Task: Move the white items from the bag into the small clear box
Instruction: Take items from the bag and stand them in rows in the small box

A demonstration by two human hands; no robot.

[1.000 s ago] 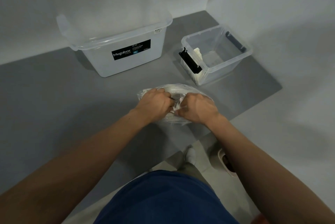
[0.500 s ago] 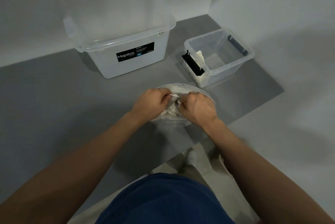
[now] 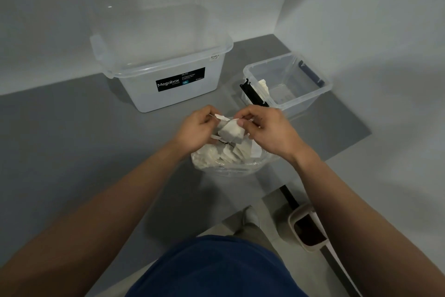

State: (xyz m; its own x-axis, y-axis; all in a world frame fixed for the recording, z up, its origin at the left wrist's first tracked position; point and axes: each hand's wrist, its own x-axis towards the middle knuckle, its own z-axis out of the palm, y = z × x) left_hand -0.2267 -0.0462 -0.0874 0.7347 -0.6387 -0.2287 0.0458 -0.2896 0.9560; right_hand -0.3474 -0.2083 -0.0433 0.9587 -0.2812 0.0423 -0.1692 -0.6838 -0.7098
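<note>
The items (image 3: 230, 152) are white, the bag (image 3: 228, 172) clear, the surface (image 3: 72, 140) grey, the box label (image 3: 180, 79) black.

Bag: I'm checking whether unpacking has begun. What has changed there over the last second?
The left hand and right hand, gripping the top of the bag, have risen and pulled apart, opening its mouth. The white pieces are now exposed, with a raised piece between the hands. The small clear box, with a lone piece inside, and the big box have not moved.

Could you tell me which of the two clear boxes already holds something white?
The small box on the right, with black clips: a white item sits inside it. The large labelled box looks empty.
</note>
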